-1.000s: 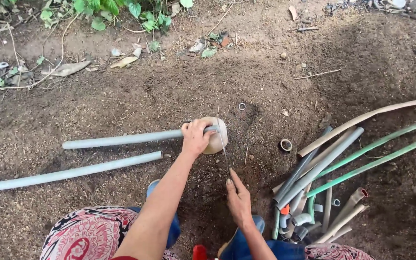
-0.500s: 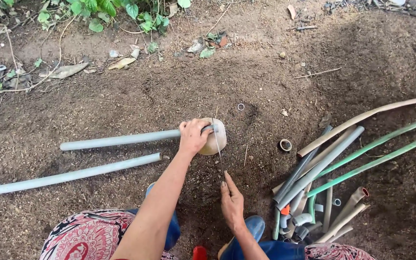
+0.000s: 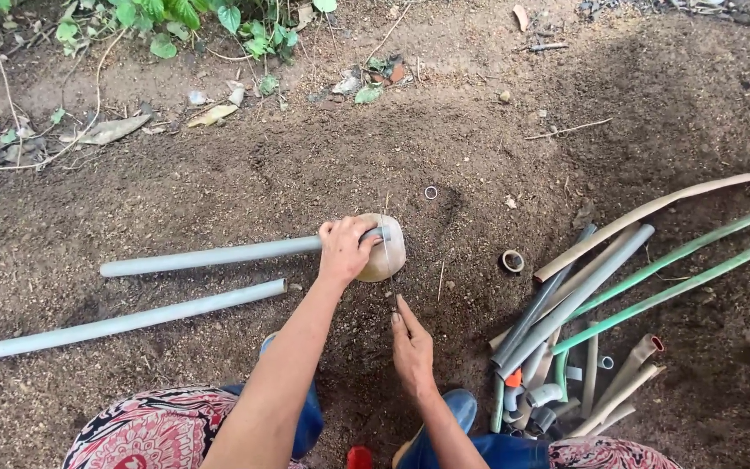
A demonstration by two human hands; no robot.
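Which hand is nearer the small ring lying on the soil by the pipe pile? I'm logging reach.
Right. The right hand lies below-left of the small ring; the left hand is farther left, gripping the grey pipe on the rounded stone.

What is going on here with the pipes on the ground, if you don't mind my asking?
A person crouches over bare soil. Their left hand presses the end of a grey pipe onto a rounded tan block. Their right hand pinches something thin just below the block; a fine line seems to run up over the pipe end, but it is hard to make out. A second grey pipe lies nearby, and a pile of pipes sits to the right.
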